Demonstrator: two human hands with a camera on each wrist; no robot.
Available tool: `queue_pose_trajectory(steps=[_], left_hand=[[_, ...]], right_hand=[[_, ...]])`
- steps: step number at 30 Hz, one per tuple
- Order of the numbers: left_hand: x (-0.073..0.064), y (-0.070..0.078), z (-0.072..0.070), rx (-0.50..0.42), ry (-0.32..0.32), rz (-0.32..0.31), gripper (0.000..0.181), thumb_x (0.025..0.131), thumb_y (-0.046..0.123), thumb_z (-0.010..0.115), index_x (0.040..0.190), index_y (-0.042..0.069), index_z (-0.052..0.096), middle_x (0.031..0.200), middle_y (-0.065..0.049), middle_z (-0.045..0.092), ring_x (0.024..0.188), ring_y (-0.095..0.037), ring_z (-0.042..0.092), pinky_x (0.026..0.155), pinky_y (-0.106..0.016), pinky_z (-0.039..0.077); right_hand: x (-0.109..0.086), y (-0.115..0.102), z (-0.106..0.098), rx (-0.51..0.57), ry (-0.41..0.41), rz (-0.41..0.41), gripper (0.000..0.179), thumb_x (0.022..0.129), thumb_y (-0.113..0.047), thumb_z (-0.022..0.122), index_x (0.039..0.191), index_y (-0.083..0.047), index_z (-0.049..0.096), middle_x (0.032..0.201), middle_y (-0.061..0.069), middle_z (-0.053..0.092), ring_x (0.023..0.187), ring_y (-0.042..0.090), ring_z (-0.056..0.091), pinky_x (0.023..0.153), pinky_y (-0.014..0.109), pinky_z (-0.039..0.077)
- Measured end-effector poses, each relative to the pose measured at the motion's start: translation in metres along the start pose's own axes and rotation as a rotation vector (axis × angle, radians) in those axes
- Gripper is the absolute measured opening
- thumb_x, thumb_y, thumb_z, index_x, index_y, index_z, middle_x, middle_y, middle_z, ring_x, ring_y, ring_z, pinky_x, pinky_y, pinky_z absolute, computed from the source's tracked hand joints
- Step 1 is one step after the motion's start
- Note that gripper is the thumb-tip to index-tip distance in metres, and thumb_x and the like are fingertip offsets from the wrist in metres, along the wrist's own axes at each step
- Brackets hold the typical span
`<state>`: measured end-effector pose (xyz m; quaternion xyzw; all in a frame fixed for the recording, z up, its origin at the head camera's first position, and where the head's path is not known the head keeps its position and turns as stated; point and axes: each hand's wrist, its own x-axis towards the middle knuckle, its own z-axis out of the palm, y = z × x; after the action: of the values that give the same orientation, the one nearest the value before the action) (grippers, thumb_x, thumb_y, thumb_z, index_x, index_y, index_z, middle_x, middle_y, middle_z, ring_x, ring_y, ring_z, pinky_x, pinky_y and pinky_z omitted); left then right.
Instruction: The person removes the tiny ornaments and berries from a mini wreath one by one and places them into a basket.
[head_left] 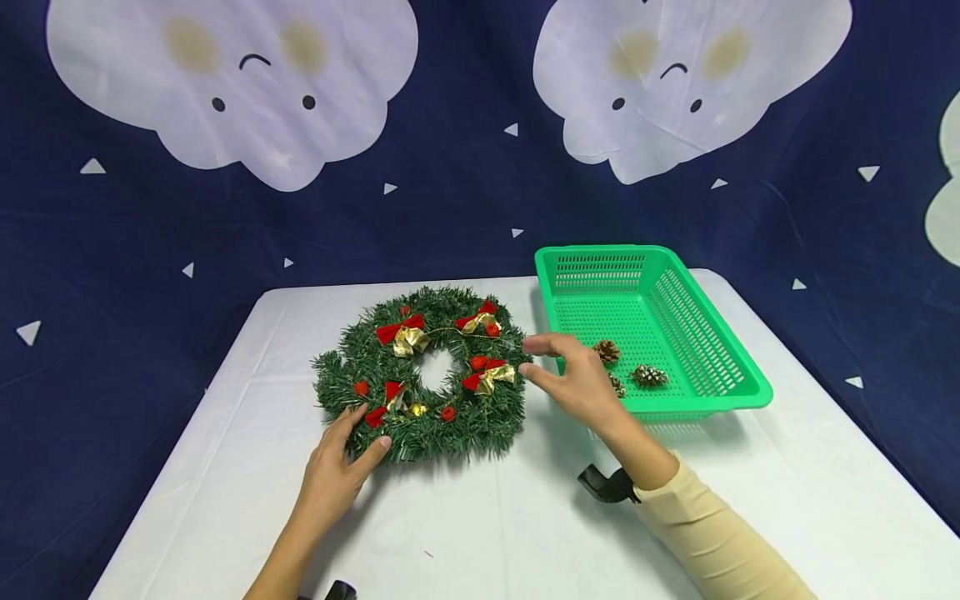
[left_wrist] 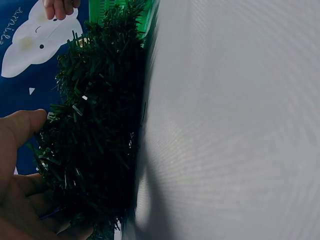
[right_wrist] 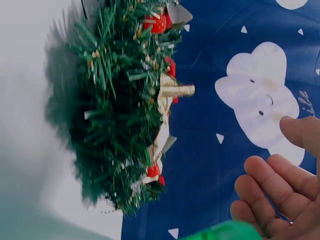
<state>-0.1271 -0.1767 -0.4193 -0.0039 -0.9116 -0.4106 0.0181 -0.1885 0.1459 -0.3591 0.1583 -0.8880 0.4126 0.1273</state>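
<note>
A green tinsel Christmas wreath point(head_left: 480, 425), trimmed with red and gold bows, red berries and a small gold bell, lies flat on the white table. My left hand point(head_left: 337, 471) rests on its near left edge, thumb and fingers spread over the greenery. In the left wrist view, the thumb point(left_wrist: 30, 125) touches the wreath's upper side, and the other fingertips are partly hidden by tinsel. My right hand point(head_left: 573, 379) is raised beside the wreath's right edge. Its thumb and fingers are parted and hold nothing; the right wrist view shows it apart from the wreath point(right_wrist: 120, 105).
A green plastic basket point(head_left: 712, 333) stands at the back right, close to my right hand. Inside lie a frosted pine cone point(head_left: 648, 376), a brown pine cone point(head_left: 606, 351) and another partly hidden one. A dark blue cloth with clouds point(head_left: 450, 225) hangs behind the table point(head_left: 480, 533).
</note>
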Motion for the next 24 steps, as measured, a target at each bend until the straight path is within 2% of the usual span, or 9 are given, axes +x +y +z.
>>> queue_pose_trajectory(steps=[7, 11, 19, 24], left_hand=[[0.000, 0.000, 0.000, 0.002, -0.003, -0.002, 0.071, 0.090, 0.049, 0.058, 0.147, 0.014, 0.033, 0.155, -0.024, 0.021, 0.139, -0.048, 0.023, 0.107, -0.069, 0.021], [0.000, -0.001, 0.001, 0.002, -0.001, 0.002, 0.070, 0.090, 0.048, 0.058, 0.147, 0.014, 0.034, 0.155, -0.024, 0.022, 0.139, -0.049, 0.023, 0.106, -0.069, 0.021], [0.000, 0.000, 0.000, 0.005, -0.007, -0.002, 0.071, 0.090, 0.050, 0.057, 0.147, 0.015, 0.033, 0.155, -0.023, 0.021, 0.139, -0.048, 0.023, 0.107, -0.069, 0.021], [0.001, 0.000, 0.000, 0.007, -0.005, 0.003, 0.071, 0.090, 0.049, 0.057, 0.147, 0.014, 0.033, 0.154, -0.024, 0.022, 0.139, -0.048, 0.024, 0.107, -0.068, 0.022]], right_hand=[[-0.001, -0.009, 0.016, 0.000, 0.017, -0.078, 0.033, 0.081, -0.021, 0.074, 0.111, -0.011, 0.066, 0.107, 0.004, 0.070, 0.100, 0.020, 0.063, 0.084, 0.038, 0.051], [-0.002, -0.012, 0.024, 0.020, 0.012, -0.119, 0.035, 0.080, -0.019, 0.075, 0.111, -0.007, 0.066, 0.107, 0.006, 0.070, 0.097, 0.021, 0.064, 0.082, 0.043, 0.052], [-0.002, -0.015, 0.039, 0.048, 0.004, -0.160, 0.035, 0.078, -0.019, 0.076, 0.109, -0.006, 0.066, 0.105, 0.007, 0.069, 0.097, 0.023, 0.065, 0.083, 0.042, 0.054], [-0.003, -0.015, 0.047, 0.026, -0.010, -0.142, 0.037, 0.078, -0.021, 0.076, 0.111, -0.009, 0.066, 0.106, 0.005, 0.069, 0.099, 0.020, 0.065, 0.083, 0.042, 0.054]])
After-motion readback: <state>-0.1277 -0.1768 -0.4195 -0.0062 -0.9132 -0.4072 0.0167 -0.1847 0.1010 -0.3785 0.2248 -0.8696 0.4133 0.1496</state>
